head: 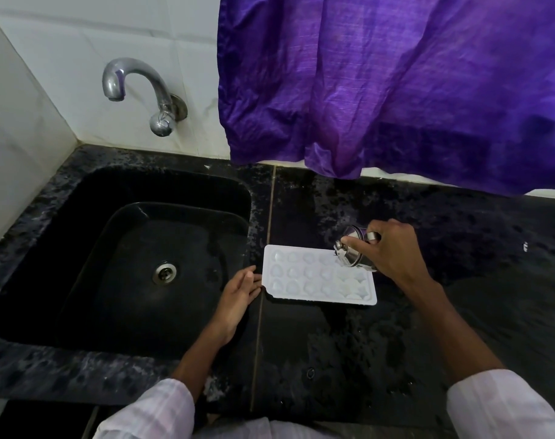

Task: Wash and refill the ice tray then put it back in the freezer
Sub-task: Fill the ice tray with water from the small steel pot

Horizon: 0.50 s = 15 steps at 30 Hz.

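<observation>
Right hand (393, 251) grips a tilted steel jug (353, 250) over the white dimpled plastic tray (301, 277), left hand (238, 293) touching it with straight fingers

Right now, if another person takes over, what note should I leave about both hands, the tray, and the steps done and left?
Left hand: open, straight fingers touch the ice tray at its left edge.
Right hand: grips a steel cup tilted over the tray's right end.
Tray lies flat on the counter beside the sink.
Done: filling seems under way; which cells hold water is unclear.
Left: finish filling, carry it to the freezer.
</observation>
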Tool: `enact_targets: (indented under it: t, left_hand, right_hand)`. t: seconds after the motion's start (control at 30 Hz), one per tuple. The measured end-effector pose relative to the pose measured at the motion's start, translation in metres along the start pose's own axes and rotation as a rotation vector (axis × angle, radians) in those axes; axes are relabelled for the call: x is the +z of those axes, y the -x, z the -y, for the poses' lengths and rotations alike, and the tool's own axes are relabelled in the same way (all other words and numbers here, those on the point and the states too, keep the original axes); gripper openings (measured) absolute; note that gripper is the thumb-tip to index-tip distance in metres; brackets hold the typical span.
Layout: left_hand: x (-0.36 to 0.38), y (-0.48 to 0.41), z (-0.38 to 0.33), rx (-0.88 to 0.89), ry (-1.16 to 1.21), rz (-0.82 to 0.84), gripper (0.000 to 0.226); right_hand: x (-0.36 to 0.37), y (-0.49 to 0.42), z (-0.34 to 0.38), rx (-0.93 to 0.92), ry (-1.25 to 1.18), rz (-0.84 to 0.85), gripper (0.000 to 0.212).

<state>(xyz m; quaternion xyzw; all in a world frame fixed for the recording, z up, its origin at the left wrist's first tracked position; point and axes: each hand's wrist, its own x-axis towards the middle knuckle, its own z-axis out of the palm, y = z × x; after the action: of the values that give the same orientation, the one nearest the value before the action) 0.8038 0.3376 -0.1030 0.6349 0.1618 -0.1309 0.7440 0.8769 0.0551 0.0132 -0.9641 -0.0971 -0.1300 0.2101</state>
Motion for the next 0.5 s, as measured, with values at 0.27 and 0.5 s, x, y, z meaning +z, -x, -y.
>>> enact_targets:
  t: [0.27, 0.5]
  left_hand:
    - [0.001, 0.001, -0.001, 0.004, 0.003, 0.002, 0.04]
    - [0.0, 0.0, -0.001, -0.005, 0.002, 0.003, 0.041]
  right_hand:
    - [-0.006, 0.008, -0.002, 0.019, -0.004, 0.003, 0.058]
    - [-0.008, 0.017, -0.003, 0.022, 0.002, 0.006, 0.056]
